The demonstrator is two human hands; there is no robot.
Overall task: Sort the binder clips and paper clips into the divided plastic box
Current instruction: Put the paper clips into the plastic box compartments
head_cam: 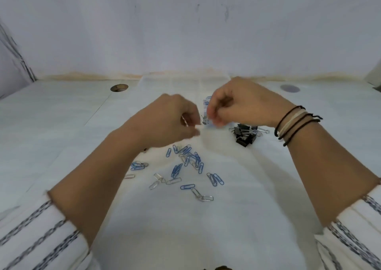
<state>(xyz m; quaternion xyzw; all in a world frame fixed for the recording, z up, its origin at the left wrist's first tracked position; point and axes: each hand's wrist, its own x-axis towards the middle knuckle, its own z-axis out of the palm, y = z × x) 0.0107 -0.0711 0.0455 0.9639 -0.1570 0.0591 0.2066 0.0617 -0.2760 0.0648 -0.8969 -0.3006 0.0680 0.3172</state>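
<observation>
Both hands are up over the middle of the white table (61,113), close together and blurred. The right hand (243,102) has its fingers curled and pinched on something small, clear and bluish, with blue paper clips showing at its top edge; it looks like a small transparent container (206,113), though the blur makes that hard to confirm. The left hand (171,119) is curled too, fingertips drawn together just beside that object, and whether it actually grips anything cannot be told. Nearer the person, a loose scatter of paper clips (185,166), blue and silver, lies spread on the tabletop between the two forearms. Off to the right, partly behind the right wrist, sits a small heap of black binder clips (245,135) with silver handles. The right wrist wears several dark and pale cord bracelets (294,123). Striped white sleeves (37,238) frame the bottom corners. A round cable hole (119,88) sits in the table's far left.
</observation>
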